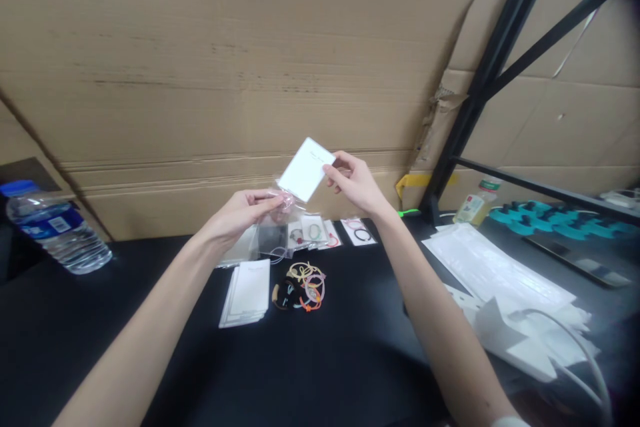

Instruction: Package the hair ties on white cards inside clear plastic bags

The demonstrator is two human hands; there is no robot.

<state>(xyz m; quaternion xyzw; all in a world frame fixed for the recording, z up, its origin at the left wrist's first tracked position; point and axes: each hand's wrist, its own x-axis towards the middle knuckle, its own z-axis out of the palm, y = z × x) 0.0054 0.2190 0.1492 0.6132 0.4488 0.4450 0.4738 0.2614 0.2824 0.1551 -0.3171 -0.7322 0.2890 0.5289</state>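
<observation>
Raised above the table, a white card (pixel 306 170) with small print is pinched at its right edge by my right hand (pixel 354 180). The fingers of my left hand (pixel 245 213) are closed on a clear plastic bag (pixel 284 208) at the card's lower end. Whether the card's lower edge is inside the bag or only against it, I cannot tell. Below my hands lie a stack of white cards (pixel 247 293) and, to its right, a small pile of colourful bracelets (pixel 307 287). Behind them are bagged cards with bracelets (pixel 313 230) and a card with a black bracelet (pixel 359 232).
A water bottle (pixel 55 227) stands at the left. On the right are white plastic sheets (pixel 500 267), a white power strip with cables (pixel 515 340), a drink bottle (pixel 477 201), teal pieces (pixel 550 219) and a phone-like dark slab (pixel 575 260). Cardboard (pixel 225 80) walls the back beside a black metal frame (pixel 480 93).
</observation>
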